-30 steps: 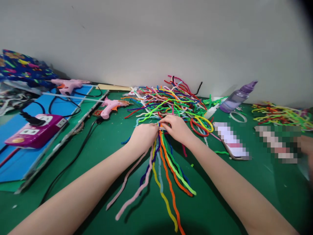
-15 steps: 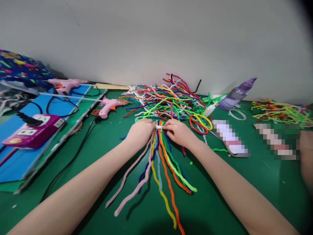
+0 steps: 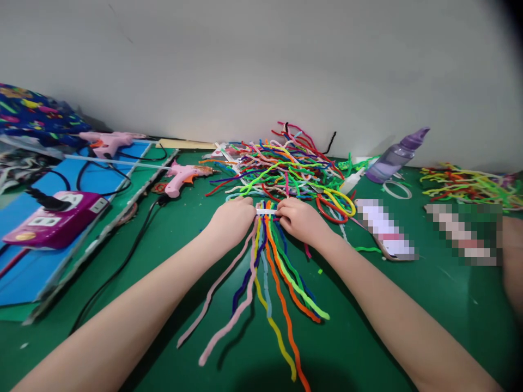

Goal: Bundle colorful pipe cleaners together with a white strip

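Observation:
Several colourful pipe cleaners fan out toward me over the green tabletop, gathered at their far end. A white strip lies across them there, side to side. My left hand is closed at the strip's left end, fingertips pinched against the bundle. At the right end, my right hand pinches with thumb and fingers, also touching the bundle. What lies under the fingertips is partly hidden.
A heap of pipe cleaners lies behind my hands, with scissors beside it. Left are a pink glue gun, its cord, and a purple power strip. Right are a bottle, tape ring, phone and a person's arm.
My hands have moved slightly apart, so more of the white strip shows between them. The thick pink pipe cleaner's near end has shifted a little to the right.

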The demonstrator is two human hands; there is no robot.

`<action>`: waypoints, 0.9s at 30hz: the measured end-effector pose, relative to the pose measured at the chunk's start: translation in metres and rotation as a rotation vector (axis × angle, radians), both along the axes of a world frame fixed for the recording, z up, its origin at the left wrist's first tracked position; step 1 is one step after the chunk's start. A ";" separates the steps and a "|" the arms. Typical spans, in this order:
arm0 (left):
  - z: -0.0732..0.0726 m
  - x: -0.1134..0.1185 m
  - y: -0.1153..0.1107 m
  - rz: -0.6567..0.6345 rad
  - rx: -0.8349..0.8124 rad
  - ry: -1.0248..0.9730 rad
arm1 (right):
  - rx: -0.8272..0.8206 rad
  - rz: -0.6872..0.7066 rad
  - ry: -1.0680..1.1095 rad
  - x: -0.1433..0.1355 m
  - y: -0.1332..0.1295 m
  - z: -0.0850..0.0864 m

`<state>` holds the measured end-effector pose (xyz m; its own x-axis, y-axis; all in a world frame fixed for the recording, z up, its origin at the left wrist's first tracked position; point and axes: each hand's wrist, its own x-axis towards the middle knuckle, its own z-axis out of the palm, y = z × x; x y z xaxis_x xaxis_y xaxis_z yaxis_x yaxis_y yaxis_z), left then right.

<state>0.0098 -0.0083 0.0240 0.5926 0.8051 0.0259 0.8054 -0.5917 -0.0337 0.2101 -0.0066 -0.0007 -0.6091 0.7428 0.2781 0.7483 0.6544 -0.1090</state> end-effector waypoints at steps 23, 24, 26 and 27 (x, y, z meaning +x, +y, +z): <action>-0.008 0.001 0.007 0.070 -0.027 -0.137 | -0.046 0.017 0.119 0.005 0.000 0.001; -0.006 0.000 0.007 0.063 -0.038 -0.135 | -0.057 0.036 0.119 0.007 0.001 0.002; -0.004 -0.002 0.008 0.049 -0.057 -0.137 | -0.076 0.068 0.132 0.011 0.004 0.001; -0.003 -0.003 0.009 0.044 -0.062 -0.140 | -0.085 0.088 0.141 0.013 0.005 0.000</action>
